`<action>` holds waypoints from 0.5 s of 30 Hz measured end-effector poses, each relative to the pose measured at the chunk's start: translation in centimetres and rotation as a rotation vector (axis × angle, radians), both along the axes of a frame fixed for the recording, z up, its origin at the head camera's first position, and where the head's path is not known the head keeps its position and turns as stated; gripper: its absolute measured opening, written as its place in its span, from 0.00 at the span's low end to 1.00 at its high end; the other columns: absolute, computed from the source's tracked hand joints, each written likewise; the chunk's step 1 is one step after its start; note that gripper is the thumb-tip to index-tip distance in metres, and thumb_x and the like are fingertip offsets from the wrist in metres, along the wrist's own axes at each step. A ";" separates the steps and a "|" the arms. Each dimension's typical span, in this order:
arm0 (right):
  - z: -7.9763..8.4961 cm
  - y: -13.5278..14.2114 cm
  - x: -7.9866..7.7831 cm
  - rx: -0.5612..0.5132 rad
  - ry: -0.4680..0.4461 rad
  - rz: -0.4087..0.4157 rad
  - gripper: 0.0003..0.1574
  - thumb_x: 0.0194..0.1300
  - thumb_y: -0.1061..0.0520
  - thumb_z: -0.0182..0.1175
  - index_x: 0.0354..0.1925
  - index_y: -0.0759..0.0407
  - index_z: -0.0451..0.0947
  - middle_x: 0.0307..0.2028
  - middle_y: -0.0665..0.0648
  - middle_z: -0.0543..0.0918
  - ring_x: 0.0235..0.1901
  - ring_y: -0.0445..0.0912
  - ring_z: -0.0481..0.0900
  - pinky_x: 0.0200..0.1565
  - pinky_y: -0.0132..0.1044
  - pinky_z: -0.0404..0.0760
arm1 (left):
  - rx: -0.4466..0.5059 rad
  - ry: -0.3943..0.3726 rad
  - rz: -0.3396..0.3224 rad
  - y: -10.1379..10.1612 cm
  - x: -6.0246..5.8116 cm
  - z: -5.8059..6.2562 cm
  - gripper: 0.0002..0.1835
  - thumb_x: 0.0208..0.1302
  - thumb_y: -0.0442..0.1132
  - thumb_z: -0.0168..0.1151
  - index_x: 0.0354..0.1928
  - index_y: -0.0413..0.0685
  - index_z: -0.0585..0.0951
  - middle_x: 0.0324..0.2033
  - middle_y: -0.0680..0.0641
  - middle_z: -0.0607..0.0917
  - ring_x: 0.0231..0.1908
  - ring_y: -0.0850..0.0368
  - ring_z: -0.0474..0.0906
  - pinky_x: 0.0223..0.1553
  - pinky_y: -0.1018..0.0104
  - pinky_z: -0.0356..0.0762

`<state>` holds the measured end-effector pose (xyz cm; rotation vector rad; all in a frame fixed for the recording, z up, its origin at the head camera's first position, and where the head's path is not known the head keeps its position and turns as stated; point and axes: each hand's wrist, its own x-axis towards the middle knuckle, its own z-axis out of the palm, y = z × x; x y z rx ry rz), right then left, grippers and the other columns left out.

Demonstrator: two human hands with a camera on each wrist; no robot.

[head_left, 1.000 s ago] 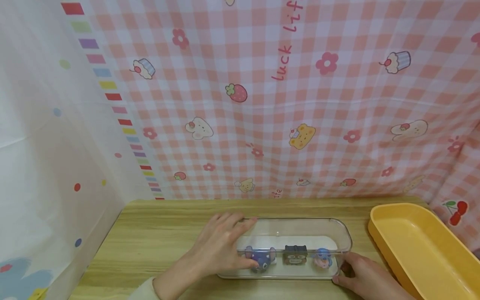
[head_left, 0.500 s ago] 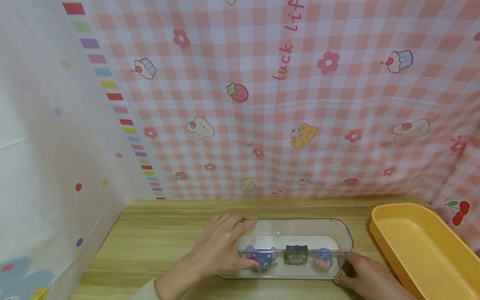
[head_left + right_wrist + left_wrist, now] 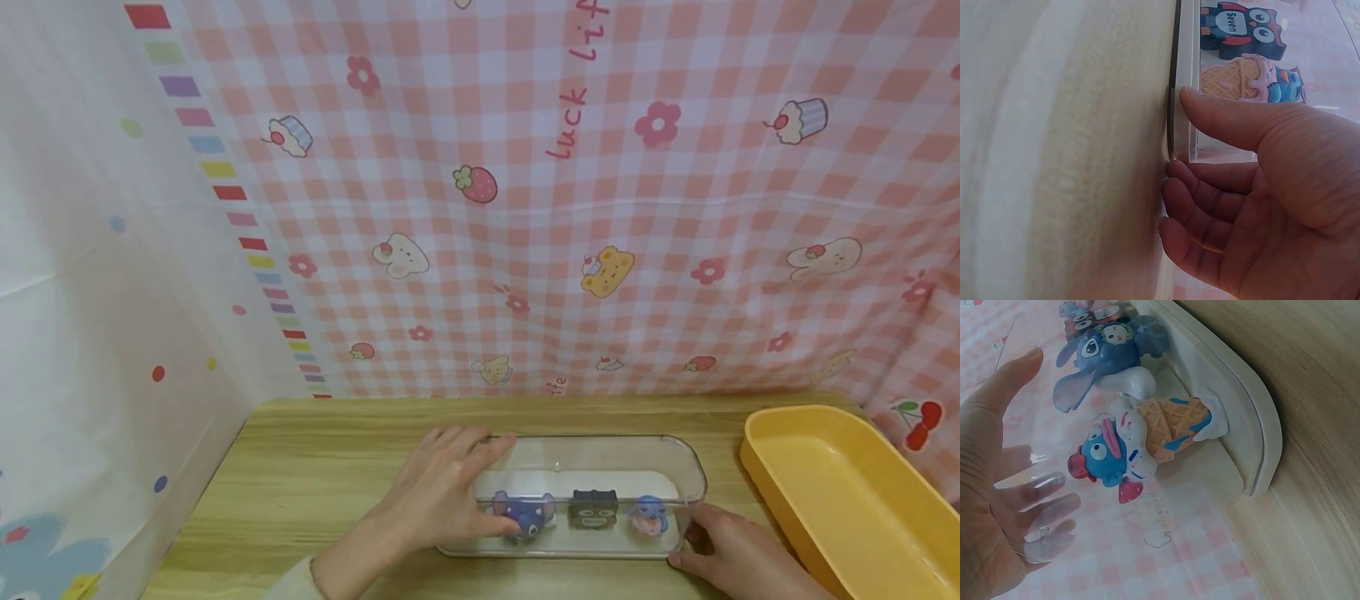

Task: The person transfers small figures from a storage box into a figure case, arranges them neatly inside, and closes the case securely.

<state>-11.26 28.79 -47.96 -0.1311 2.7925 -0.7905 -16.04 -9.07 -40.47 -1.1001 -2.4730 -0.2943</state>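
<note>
A long clear display box [image 3: 600, 454] with a smoky tint and a white base [image 3: 1260, 425] lies crosswise on the table. My left hand [image 3: 442, 487] spans its left end, thumb on the front wall and fingers over the far side. At the right front corner, my right hand [image 3: 735, 550] pinches the base edge, thumb above and curled fingertips low beside it. Inside sit a big-eared blue figurine [image 3: 525, 512], a dark owl figurine [image 3: 1241, 31] marked "Seven" and a blue ice-cream-cone figurine [image 3: 648, 515]. Another cone figurine [image 3: 1166, 428] shows in the left wrist view.
A yellow tray [image 3: 787, 467] stands to the right, close to my right forearm. The wood-grain table [image 3: 300, 492] ends at a pink checked cloth [image 3: 517, 217] behind, with white cloth [image 3: 90, 333] hanging on the left.
</note>
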 end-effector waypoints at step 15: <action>-0.2 0.2 -0.1 0.003 0.011 0.016 0.22 0.57 0.45 0.79 0.41 0.54 0.80 0.29 0.45 0.77 0.29 0.41 0.73 0.32 0.36 0.74 | -0.043 -0.053 0.038 0.1 0.0 0.3 0.54 0.39 0.75 0.79 0.69 0.57 0.80 0.56 0.46 0.85 0.57 0.48 0.82 0.60 0.45 0.80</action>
